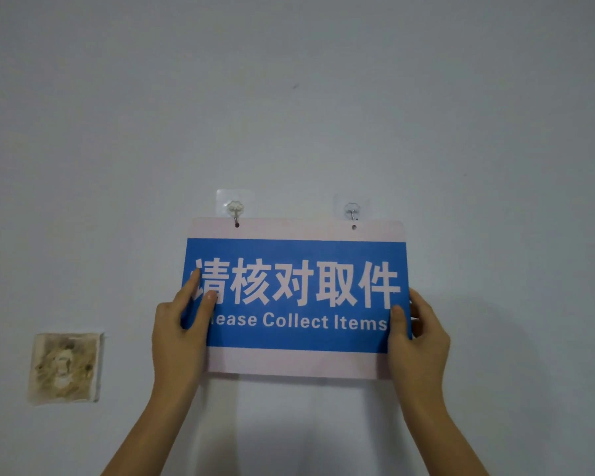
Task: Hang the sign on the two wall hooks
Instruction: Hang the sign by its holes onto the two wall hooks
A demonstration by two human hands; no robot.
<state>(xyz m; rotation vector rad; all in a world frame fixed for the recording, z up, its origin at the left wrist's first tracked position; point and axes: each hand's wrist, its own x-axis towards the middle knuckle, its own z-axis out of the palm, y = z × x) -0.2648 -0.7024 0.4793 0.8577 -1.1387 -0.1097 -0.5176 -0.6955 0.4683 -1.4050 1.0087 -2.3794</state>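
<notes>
sign is flat against the wall, top edge right under the two hooks. left hand clamps the sign's left edge, thumb and index on the blue face, rest of fingers prob behind. right hand clamps the right edge, thumb on the front, fingers wrapped behind. gripping at both ends, low down, keeps the sign level and leaves the top holes in view for lining up. left hook looks like its wire tip is in the left hole, so that side seems caught. right hook sits just above the right hole; wire reaches the sign's edge but can't tell if it's through. my guess: right side not yet hung, w/ the sign tilting slightly down to the right. stained patch on the wall lower left, well apart, no bearing.
</notes>
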